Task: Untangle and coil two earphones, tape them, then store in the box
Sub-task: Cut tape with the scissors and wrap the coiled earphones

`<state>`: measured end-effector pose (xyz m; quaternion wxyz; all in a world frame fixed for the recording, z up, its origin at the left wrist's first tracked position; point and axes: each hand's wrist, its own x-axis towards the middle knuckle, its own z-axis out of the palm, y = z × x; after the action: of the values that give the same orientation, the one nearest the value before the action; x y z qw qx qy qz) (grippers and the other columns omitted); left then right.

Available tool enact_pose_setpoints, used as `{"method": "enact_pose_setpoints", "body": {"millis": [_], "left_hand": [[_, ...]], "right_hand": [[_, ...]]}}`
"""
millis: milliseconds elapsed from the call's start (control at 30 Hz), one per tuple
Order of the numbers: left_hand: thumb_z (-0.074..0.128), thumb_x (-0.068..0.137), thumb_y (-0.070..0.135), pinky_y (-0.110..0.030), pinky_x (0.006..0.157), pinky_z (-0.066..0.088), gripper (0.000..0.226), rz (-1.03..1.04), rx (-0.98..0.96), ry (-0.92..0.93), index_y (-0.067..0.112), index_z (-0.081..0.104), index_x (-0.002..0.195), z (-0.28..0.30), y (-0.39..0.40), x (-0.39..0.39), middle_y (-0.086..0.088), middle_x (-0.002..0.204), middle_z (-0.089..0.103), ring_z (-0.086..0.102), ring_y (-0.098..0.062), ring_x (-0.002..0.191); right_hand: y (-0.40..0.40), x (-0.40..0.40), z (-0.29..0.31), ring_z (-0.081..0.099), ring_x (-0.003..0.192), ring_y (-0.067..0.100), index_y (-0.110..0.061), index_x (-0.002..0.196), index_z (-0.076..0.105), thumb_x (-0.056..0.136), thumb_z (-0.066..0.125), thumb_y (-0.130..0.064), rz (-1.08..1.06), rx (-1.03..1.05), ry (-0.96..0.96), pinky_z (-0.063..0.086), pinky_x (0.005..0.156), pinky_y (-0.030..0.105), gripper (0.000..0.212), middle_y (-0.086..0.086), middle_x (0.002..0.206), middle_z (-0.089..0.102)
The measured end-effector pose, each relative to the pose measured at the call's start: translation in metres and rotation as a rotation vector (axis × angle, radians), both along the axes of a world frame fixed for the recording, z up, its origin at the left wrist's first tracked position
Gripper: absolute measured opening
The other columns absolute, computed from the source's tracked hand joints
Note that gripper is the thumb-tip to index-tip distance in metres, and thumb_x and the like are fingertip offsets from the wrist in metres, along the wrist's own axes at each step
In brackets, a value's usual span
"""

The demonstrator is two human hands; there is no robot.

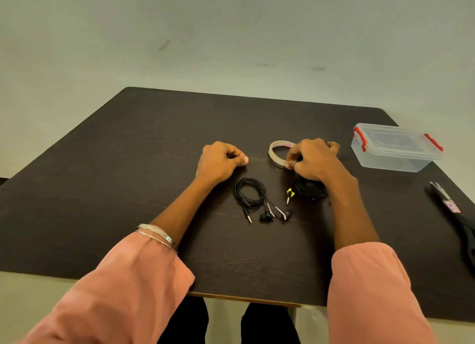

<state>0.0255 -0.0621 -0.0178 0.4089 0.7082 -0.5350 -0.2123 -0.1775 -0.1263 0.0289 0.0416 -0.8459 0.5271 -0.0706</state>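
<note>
Both coiled earphones (250, 197) (309, 189) lie between the forearms, light, limp and springy, likely best pinched across the whole bundle, while the right hand (312, 160) pinches the tape roll (276, 153) and the left hand (221, 161) rests curled, holding nothing.

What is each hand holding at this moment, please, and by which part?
The right hand pinches the tape roll at its near rim, seemingly at the loose end. The left hand rests curled on the table, holding nothing visible.

Scissors (460, 223) cut off — right edge.
</note>
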Motion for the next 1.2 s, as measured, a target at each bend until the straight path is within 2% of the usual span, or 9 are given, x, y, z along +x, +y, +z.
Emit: {"method": "enact_pose_setpoints", "body": {"millis": [133, 233, 300, 433, 533, 667, 800, 1000, 1200], "left_hand": [[0.077, 0.079, 0.03, -0.03, 0.083, 0.054, 0.003, 0.023, 0.056, 0.043, 0.03, 0.074, 0.077, 0.006, -0.004, -0.009, 0.015, 0.076, 0.07, 0.063, -0.001, 0.08], [0.077, 0.078, 0.034, -0.034, 0.09, 0.044, 0.007, 0.043, 0.078, 0.059, 0.033, 0.072, 0.073, 0.01, -0.007, -0.021, 0.018, 0.072, 0.067, 0.057, 0.001, 0.079], [0.076, 0.078, 0.036, -0.034, 0.091, 0.035, 0.008, 0.065, 0.081, 0.042, 0.033, 0.072, 0.073, 0.012, -0.007, -0.028, 0.019, 0.069, 0.064, 0.054, 0.002, 0.077], [0.078, 0.077, 0.032, -0.041, 0.096, 0.048, 0.015, 0.074, 0.05, 0.102, 0.034, 0.07, 0.064, 0.012, -0.01, -0.035, 0.019, 0.074, 0.068, 0.063, -0.006, 0.088], [0.079, 0.078, 0.024, -0.038, 0.09, 0.054, 0.007, 0.031, 0.007, 0.139, 0.026, 0.074, 0.073, 0.013, -0.01, -0.042, 0.006, 0.083, 0.072, 0.067, -0.01, 0.088], [0.076, 0.081, 0.024, -0.034, 0.085, 0.055, 0.013, 0.026, 0.0, 0.113, 0.013, 0.076, 0.087, 0.015, -0.004, -0.058, -0.005, 0.088, 0.072, 0.065, -0.015, 0.086], [0.076, 0.081, 0.026, -0.039, 0.088, 0.055, 0.011, 0.059, 0.026, 0.092, 0.016, 0.076, 0.085, 0.017, 0.0, -0.065, -0.005, 0.088, 0.073, 0.067, -0.019, 0.091], [0.077, 0.08, 0.027, -0.038, 0.089, 0.054, 0.015, 0.027, 0.038, 0.091, 0.014, 0.076, 0.088, 0.02, 0.005, -0.065, -0.007, 0.089, 0.073, 0.068, -0.02, 0.092], [0.072, 0.084, 0.015, -0.034, 0.09, 0.055, 0.005, -0.05, 0.006, 0.144, 0.011, 0.074, 0.086, 0.018, 0.009, -0.056, -0.007, 0.088, 0.074, 0.071, -0.017, 0.082]], "right_hand": [[-0.001, -0.011, -0.001, 0.05, 0.114, 0.02, -0.029, 0.098, 0.071, 0.088, 0.066, -0.03, 0.021, 0.061, -0.045, 0.02, 0.11, 0.052, 0.011, -0.004, 0.11, 0.064], [0.003, -0.028, 0.001, 0.051, 0.12, 0.025, -0.028, 0.105, 0.071, 0.084, 0.07, -0.036, 0.023, 0.056, -0.239, 0.03, 0.106, 0.047, 0.022, -0.001, 0.12, 0.065], [0.013, -0.045, 0.005, 0.057, 0.113, 0.022, -0.023, 0.101, 0.072, 0.084, 0.071, -0.031, 0.034, -0.002, -0.403, 0.04, 0.101, 0.046, 0.019, 0.0, 0.113, 0.069], [0.048, -0.082, 0.01, 0.063, 0.084, 0.01, -0.011, 0.093, 0.074, 0.085, 0.069, -0.012, -0.056, -0.075, -0.627, 0.048, 0.08, 0.019, 0.009, 0.002, 0.09, 0.072], [0.071, -0.118, 0.0, 0.066, 0.083, 0.016, -0.011, 0.088, 0.075, 0.085, 0.068, -0.009, -0.313, -0.156, -0.684, 0.05, 0.08, 0.025, 0.007, 0.002, 0.084, 0.072], [0.099, -0.168, -0.015, 0.057, 0.106, 0.037, -0.007, 0.099, 0.07, 0.085, 0.057, -0.005, -0.758, -0.349, -0.405, 0.043, 0.091, 0.042, 0.02, 0.018, 0.106, 0.067], [0.117, -0.193, -0.031, 0.038, 0.124, 0.046, -0.002, 0.119, 0.056, 0.09, 0.056, -0.015, -1.068, -0.166, -0.176, 0.031, 0.105, 0.051, 0.032, 0.029, 0.131, 0.047], [0.118, -0.203, -0.027, 0.042, 0.124, 0.045, -0.002, 0.125, 0.052, 0.094, 0.05, -0.011, -1.029, -0.117, -0.025, 0.03, 0.104, 0.05, 0.032, 0.029, 0.13, 0.049], [0.119, -0.191, -0.004, 0.051, 0.116, 0.039, 0.0, 0.126, 0.049, 0.088, 0.063, -0.014, -0.962, -0.091, -0.042, 0.04, 0.093, 0.048, 0.043, 0.025, 0.122, 0.055]]}}
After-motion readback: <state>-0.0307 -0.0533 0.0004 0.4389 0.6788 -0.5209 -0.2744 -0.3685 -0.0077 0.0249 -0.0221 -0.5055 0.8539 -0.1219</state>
